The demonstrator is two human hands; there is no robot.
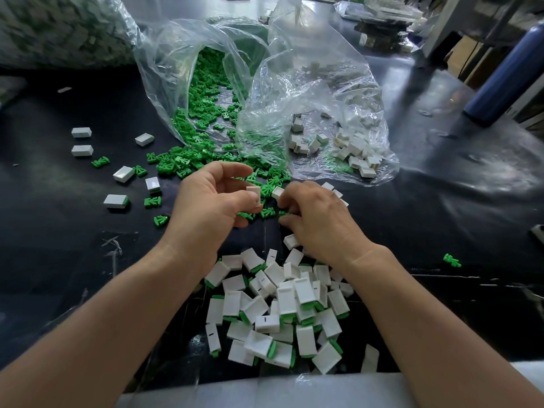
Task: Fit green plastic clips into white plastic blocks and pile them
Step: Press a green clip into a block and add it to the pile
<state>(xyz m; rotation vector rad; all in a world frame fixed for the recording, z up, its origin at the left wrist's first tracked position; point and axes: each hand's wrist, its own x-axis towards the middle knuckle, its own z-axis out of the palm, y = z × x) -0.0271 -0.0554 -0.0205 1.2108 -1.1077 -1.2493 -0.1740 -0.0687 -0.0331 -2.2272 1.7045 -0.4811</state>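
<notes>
My left hand (206,204) pinches a block (253,193) at centre; my right hand (313,220) curls over clips (268,213), grasp unclear. I'd square one to the opening, then press.

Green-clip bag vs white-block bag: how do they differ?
The green-clip bag holds green clips, spilling from its mouth onto the black table; the white-block bag holds white blocks, mostly kept inside. The green-clip bag looks far fuller; the white-block bag has a sparse scatter. Both are clear, crumpled plastic, lying open on the table.
</notes>
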